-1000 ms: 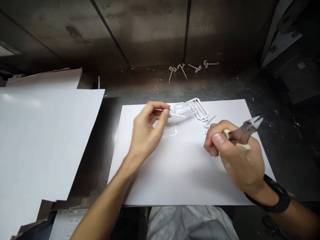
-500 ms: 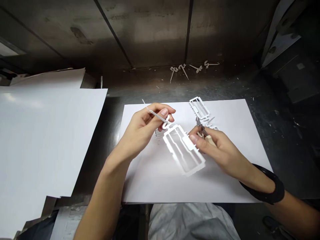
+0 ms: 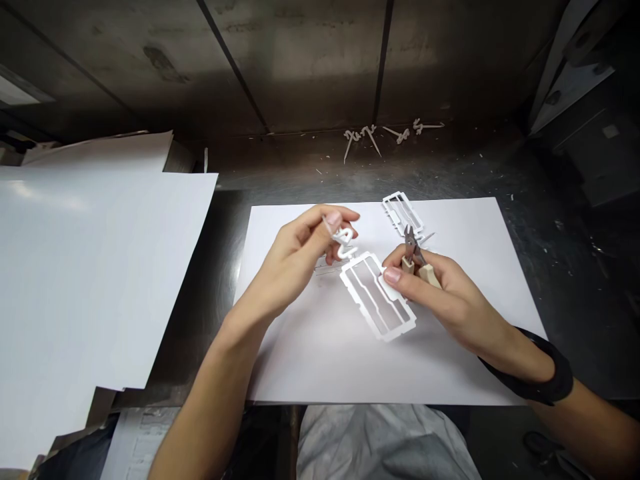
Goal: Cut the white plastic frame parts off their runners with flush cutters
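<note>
My left hand [image 3: 295, 260] pinches a curly white plastic sprue [image 3: 346, 252] between thumb and fingers. Joined to the sprue, or touching it, is a white rectangular plastic frame [image 3: 369, 300] with thin inner bars, held tilted above the paper. My right hand [image 3: 450, 283] is closed round side cutters [image 3: 411, 247] with cream handles, their jaws pointing up and away. The thumb and forefinger of that hand also grip the frame's right edge. Behind the cutters, a second white plastic frame [image 3: 401, 212] lies on the paper, with small white pieces partly hidden by the hand.
A large white sheet [image 3: 310, 360] covers the dark metal bench [image 3: 280, 173] in front of me. Several sprue offcuts [image 3: 373, 135] and crumbs lie along the back wall. On the left stands a stack of white sheets [image 3: 100, 267], its edge jutting out.
The sprue has turned in my left fingers, so its long stem no longer sticks out to the upper left. The frame and both hands have shifted slightly right in view, and the cutters tilt more upright.
</note>
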A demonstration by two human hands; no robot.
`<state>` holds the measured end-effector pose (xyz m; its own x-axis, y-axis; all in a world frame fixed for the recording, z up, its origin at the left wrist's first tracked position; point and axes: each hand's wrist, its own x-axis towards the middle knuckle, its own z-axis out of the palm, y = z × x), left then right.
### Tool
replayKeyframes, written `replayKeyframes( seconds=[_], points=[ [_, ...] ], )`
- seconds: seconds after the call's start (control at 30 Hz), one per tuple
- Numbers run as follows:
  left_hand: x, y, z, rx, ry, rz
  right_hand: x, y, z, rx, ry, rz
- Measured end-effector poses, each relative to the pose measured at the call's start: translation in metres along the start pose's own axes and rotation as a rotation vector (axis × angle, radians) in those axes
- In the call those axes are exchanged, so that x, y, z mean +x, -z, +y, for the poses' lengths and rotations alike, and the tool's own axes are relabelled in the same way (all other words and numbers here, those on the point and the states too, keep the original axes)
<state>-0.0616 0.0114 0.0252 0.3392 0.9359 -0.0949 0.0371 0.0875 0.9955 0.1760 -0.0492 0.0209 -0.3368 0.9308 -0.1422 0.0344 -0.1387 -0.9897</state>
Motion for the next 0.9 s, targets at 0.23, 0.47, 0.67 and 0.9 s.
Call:
replayKeyframes(
  seconds=[0.23,0.47,0.67,0.9],
  points=[
    [-0.003,-0.009,-0.002,-0.191,0.190,-0.399,0.000,0.002,0.008,0.088,0.039,0.186],
    [-0.005,-0.038,-0.015,-0.420,0.120,-0.257,0.000,-0.003,0.005,0.110,0.078,0.173],
    [0.000,-0.026,-0.011,-0.530,0.131,-0.033,-0.002,-0.001,0.005,0.072,0.092,0.095],
    [-0.003,-0.031,-0.004,-0.574,0.084,-0.085,-0.005,0.001,0.003,-0.039,0.085,0.084]
  ],
)
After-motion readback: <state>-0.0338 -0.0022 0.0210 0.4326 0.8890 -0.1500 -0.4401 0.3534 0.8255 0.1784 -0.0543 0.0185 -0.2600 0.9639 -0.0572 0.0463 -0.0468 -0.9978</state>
